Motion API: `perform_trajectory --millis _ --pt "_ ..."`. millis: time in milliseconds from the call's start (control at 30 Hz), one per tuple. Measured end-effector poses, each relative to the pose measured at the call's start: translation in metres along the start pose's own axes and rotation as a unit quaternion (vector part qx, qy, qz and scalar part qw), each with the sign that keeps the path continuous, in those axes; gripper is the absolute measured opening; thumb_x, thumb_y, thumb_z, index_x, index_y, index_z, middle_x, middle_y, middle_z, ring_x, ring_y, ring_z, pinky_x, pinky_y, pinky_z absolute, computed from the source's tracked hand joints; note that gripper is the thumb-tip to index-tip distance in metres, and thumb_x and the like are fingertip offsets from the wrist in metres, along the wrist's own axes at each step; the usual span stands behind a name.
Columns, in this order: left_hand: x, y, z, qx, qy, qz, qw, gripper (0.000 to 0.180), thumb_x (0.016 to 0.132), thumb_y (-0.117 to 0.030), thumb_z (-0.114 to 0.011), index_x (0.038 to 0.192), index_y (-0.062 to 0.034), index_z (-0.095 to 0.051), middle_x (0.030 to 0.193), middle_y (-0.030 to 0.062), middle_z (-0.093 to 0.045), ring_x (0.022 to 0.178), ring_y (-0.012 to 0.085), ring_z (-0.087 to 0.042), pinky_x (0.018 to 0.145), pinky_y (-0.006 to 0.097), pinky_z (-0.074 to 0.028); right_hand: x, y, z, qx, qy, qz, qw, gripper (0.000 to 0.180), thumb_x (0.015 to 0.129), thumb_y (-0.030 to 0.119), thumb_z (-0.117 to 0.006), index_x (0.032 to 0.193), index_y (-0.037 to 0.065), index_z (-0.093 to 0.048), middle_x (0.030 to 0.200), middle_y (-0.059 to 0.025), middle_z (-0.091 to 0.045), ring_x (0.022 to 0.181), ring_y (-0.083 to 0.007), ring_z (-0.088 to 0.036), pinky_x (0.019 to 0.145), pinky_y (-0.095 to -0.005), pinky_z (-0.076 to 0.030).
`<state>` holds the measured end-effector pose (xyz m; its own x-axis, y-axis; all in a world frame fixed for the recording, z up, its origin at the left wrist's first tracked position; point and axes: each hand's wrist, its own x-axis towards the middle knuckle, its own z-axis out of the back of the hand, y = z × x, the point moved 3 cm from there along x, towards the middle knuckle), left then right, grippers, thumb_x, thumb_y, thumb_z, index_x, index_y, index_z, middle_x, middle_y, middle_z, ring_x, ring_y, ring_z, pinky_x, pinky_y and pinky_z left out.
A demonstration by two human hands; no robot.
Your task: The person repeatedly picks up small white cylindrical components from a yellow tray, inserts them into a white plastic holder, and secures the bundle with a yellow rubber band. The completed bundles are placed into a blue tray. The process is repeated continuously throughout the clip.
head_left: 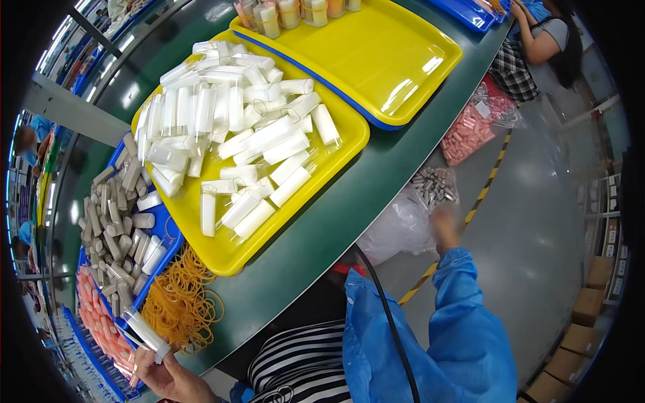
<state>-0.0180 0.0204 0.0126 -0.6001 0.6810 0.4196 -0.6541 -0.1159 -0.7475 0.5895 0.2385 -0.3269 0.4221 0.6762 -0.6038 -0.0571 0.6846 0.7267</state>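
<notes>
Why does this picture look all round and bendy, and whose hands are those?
A camera sits on a person's head and looks down, so you see what they see. Its wide lens bends straight edges. There is no machine here, only two bare hands. The left hand at the bottom holds a clear tube with a white part, next to a heap of orange rubber bands. The right hand, in a blue sleeve, looks blurry and reaches down off the table toward a clear plastic bag on the floor; I cannot tell if it holds anything. On the dark green table lies a yellow tray full of white tubes.
</notes>
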Motion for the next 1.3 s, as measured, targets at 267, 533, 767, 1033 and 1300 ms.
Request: perform_trajectory --millis 267,533,767,1033,1300 --pt "0.002 -0.016 -0.016 -0.011 -0.034 -0.065 0.997 0.025 0.095 -0.001 -0.057 0.119 -0.0056 -0.051 0.124 0.0153 -0.051 0.094 0.0246 -0.063 0.075 0.031 -0.057 -0.041 0.005 -0.013 0.005 -0.226 0.171 0.959 0.055 0.090 0.033 -0.067 0.130 -0.003 -0.054 0.124 -0.0180 -0.060 0.116 -0.0270 -0.057 0.101 -0.0358 -0.041" --pt "0.008 -0.070 -0.041 0.018 0.034 -0.140 0.989 0.025 0.084 0.000 -0.070 0.103 -0.0084 -0.057 0.110 0.0133 -0.057 0.094 0.0217 -0.059 0.076 0.035 -0.054 -0.192 0.271 -0.033 0.239 -0.167 0.459 0.839 0.029 0.100 0.021 -0.054 0.123 0.005 -0.054 0.115 -0.0060 -0.059 0.108 -0.0149 -0.052 0.093 -0.0311 -0.040" --pt "0.002 -0.090 -0.047 -0.029 0.059 -0.164 0.984 0.038 0.069 0.006 -0.077 0.104 -0.0088 -0.073 0.096 0.0079 -0.065 0.076 0.0227 -0.067 0.063 0.030 -0.055 -0.349 0.385 -0.143 -0.117 0.297 0.701 0.638 0.019 0.086 0.005 -0.061 0.105 0.001 -0.061 0.093 -0.0103 -0.061 0.086 -0.0185 -0.057 0.078 -0.0329 -0.045" --pt "-0.030 -0.077 -0.017 0.008 0.005 -0.117 0.993 0.038 0.072 0.001 -0.077 0.107 -0.0109 -0.073 0.096 0.0049 -0.066 0.076 0.0201 -0.064 0.061 0.030 -0.053 -0.431 0.379 -0.269 -0.323 0.421 0.810 0.248 0.023 0.079 0.014 -0.072 0.100 0.007 -0.064 0.086 -0.0076 -0.061 0.081 -0.0266 -0.058 0.074 -0.0378 -0.043" --pt "-0.005 -0.058 -0.006 -0.014 0.009 -0.156 0.988 0.040 0.069 0.004 -0.077 0.106 -0.0121 -0.073 0.097 0.0068 -0.065 0.075 0.0211 -0.062 0.063 0.031 -0.048 -0.422 0.374 -0.348 -0.385 0.465 0.737 0.305 0.026 0.081 0.017 -0.073 0.101 0.004 -0.061 0.091 -0.0120 -0.064 0.087 -0.0304 -0.061 0.079 -0.0406 -0.048"
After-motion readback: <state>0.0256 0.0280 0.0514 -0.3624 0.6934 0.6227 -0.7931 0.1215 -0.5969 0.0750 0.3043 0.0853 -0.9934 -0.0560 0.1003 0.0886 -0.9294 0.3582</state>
